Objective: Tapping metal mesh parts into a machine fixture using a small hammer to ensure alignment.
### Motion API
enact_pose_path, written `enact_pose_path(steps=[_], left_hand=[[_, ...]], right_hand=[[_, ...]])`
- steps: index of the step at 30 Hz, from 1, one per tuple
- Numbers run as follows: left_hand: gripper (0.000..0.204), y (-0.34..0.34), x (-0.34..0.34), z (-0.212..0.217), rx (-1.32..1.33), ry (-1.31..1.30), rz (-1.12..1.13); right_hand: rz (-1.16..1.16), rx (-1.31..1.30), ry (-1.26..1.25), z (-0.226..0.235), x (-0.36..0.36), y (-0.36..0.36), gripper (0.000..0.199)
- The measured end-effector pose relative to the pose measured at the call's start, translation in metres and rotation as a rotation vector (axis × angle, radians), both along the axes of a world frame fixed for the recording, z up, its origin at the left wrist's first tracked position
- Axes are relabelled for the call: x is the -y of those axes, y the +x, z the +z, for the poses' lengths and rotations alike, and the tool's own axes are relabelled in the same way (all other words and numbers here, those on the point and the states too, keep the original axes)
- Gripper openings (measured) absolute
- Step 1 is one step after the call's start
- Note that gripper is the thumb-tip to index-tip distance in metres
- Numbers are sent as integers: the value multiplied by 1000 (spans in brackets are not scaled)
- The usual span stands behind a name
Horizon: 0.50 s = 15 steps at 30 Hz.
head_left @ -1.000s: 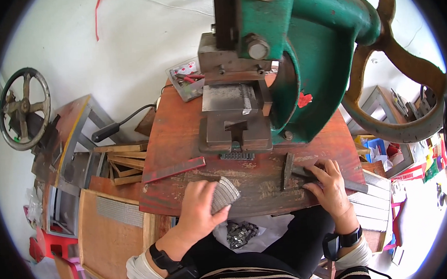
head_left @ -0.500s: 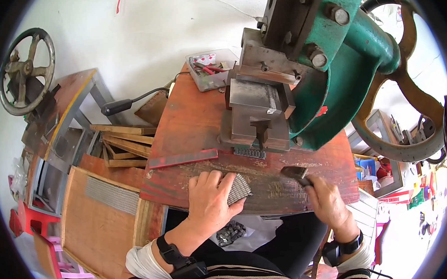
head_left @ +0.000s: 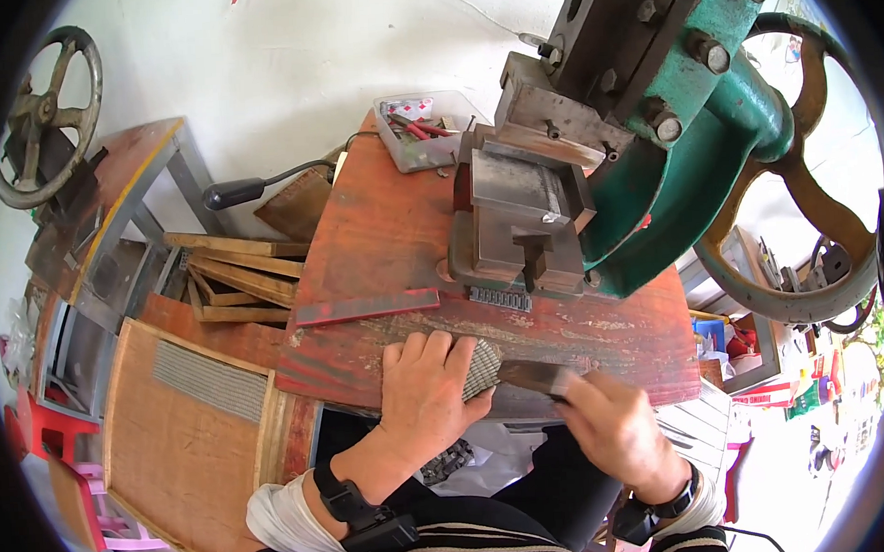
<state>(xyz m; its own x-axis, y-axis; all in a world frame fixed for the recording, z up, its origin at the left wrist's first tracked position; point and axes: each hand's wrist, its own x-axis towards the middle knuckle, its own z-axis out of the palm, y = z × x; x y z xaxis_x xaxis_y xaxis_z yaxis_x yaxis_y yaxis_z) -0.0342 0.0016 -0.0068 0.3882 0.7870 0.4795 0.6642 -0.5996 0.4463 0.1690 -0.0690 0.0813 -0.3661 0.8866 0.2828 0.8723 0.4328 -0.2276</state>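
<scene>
On the near edge of the reddish wooden table, my left hand (head_left: 430,400) is closed round a grey block of small ribbed metal pieces (head_left: 482,366). Its fingers hide the block's left part. My right hand (head_left: 614,428), partly smeared by motion, grips a dark flat-bladed tool (head_left: 533,375). The blade points left, its end at the block's right side; whether they touch is hard to see. Beyond the hands, a short row of small metal pieces (head_left: 502,299) lies before the steel die block (head_left: 524,243) of a green press (head_left: 690,191).
A red bar (head_left: 367,307) lies across the table (head_left: 347,241). Behind it stands a clear plastic box (head_left: 419,159) with red-handled pliers. At left, a wooden tray (head_left: 179,455) holds a grey ribbed sheet (head_left: 207,382). A black lamp (head_left: 233,193) juts near stacked wooden frames (head_left: 240,275).
My right hand has moved left, bringing the tool's blade up to the grey block. The left hand keeps its hold on the block. The whole view has shifted slightly.
</scene>
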Motion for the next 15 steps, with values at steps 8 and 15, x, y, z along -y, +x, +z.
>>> enact_pose_path(steps=[8, 15], left_hand=[[55, 0, -2, 1, 0, 35, 4], [60, 2, -1, 3, -14, 25, -13]], right_hand=[[-35, 24, -71, -6, -7, -1, 45], [-73, 0, -48, -3, 2, 3, 46]])
